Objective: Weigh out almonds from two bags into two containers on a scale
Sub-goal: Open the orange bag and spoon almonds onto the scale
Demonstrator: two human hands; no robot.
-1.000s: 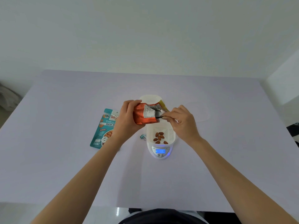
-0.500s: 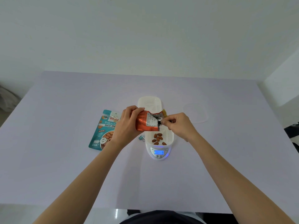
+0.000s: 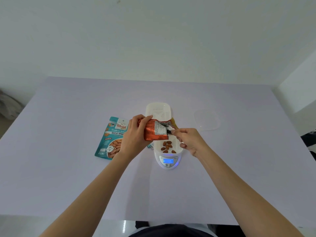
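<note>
My left hand [image 3: 135, 135] grips an orange almond bag [image 3: 154, 130] held above a white container [image 3: 177, 146] that sits on the white scale [image 3: 168, 161]. Several almonds [image 3: 167, 147] lie in that container. My right hand [image 3: 188, 140] pinches the bag's open top edge at its right side. The scale's blue display is lit. A second white container [image 3: 158, 108] stands just behind, with nothing visible in it. A teal almond bag [image 3: 112, 137] lies flat on the table to the left, partly hidden by my left hand.
A clear plastic lid [image 3: 206, 119] lies on the table at the right. A small clip [image 3: 150, 146] rests beside the scale's left side. The lilac table [image 3: 68, 168] ends at a white wall behind.
Both hands and the orange bag have shifted only slightly over the container; the camera view has drifted a little. The almonds in the container look the same.
</note>
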